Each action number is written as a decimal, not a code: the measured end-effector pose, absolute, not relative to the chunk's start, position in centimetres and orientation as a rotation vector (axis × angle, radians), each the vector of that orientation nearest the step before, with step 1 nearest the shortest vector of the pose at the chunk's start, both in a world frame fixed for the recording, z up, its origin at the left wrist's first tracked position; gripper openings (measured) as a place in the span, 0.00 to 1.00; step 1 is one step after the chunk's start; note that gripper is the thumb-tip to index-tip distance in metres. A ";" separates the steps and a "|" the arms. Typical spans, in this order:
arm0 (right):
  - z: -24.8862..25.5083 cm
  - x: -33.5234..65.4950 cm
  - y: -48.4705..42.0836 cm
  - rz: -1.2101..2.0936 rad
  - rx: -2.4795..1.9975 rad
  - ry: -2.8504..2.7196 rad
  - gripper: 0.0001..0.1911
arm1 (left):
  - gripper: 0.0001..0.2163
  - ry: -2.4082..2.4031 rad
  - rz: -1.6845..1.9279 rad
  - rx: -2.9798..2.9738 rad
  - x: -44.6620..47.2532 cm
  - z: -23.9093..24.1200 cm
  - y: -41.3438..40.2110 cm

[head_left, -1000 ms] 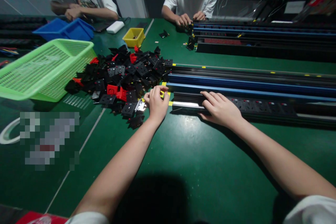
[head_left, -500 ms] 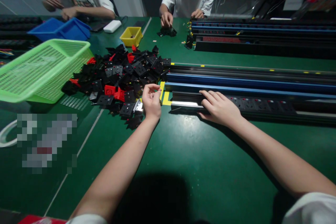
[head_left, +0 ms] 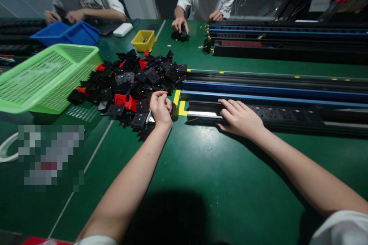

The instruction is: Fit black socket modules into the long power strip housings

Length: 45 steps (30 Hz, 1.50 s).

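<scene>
At the right edge of a loose pile of black and red socket modules (head_left: pixel 153 76), my left hand (head_left: pixel 161 109) is closed with its fingers curled. A black socket module (head_left: pixel 174 111) shows at its fingertips, partly hidden by the hand. My right hand (head_left: pixel 241 118) lies across a long black metal rail (head_left: pixel 201 108), fingers over the top and thumb on the near side. Several black socket modules (head_left: pixel 283 115) sit in a row inside that rail, to the right of this hand. Yellow tape (head_left: pixel 182 108) marks the table at the rail's left end.
Blue rails (head_left: pixel 258 97) lie just behind the black one. A green basket (head_left: pixel 77 48), blue bins (head_left: pixel 66 32) and a small yellow bin (head_left: pixel 143 41) stand at the left and back. Across the table, a co-worker's hand (head_left: pixel 179 25) handles a black part; another person sits at far left.
My left hand has shifted slightly left, and a black socket module now shows at its fingertips. My right hand stays on the rail. The co-worker's hand opposite has moved a little.
</scene>
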State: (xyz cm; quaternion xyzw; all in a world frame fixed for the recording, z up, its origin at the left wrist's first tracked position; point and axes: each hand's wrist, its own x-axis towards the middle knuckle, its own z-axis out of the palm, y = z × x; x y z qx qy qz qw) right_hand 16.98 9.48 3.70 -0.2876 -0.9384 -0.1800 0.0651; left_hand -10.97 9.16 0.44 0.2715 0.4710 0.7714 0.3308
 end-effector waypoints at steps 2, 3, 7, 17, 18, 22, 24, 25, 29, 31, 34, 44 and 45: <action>3.7 17.0 9.5 -0.541 -0.870 -2.832 0.18 | 0.02 1.203 2.004 0.670 -11.0 0.5 9.2; 3.7 16.9 9.5 -0.540 -0.870 -2.830 0.18 | 0.02 1.187 2.002 0.651 -11.1 0.5 9.2; 3.7 16.9 9.5 -0.545 -0.861 -2.818 0.18 | 0.03 1.148 2.001 0.580 -11.2 0.4 9.2; 3.6 17.0 9.5 -0.584 -0.861 -2.817 0.18 | 0.03 1.442 1.782 0.923 -10.6 -1.2 9.4; 3.6 17.0 9.5 -0.586 -0.863 -2.818 0.19 | 0.03 1.471 1.742 1.005 -10.5 -1.4 9.4; 3.6 16.9 9.5 -0.595 -0.868 -2.821 0.19 | 0.04 1.621 1.630 1.208 -10.2 -1.9 9.0; 3.6 16.9 9.5 -0.599 -0.872 -2.822 0.19 | 0.04 1.766 1.562 1.278 -10.1 -1.8 8.7; 3.6 16.9 9.5 -0.600 -0.873 -2.823 0.19 | 0.04 1.858 1.510 1.331 -10.0 -1.7 8.5; 3.6 16.9 9.5 -0.594 -0.872 -2.826 0.19 | 0.06 2.188 1.209 1.603 -9.6 -1.2 8.0; 3.6 16.9 9.5 -0.594 -0.872 -2.820 0.19 | 0.10 2.251 1.080 1.677 -9.5 -1.1 7.9; 3.5 16.9 9.5 -0.594 -0.868 -2.816 0.18 | 0.14 2.268 0.982 1.726 -9.5 -1.0 7.9; 3.6 16.9 9.5 -0.601 -0.861 -2.806 0.17 | 0.16 2.043 1.411 1.410 -9.9 -1.1 8.1; 3.6 16.9 9.5 -0.602 -0.861 -2.807 0.17 | 0.17 1.991 1.487 1.357 -10.0 -1.2 8.2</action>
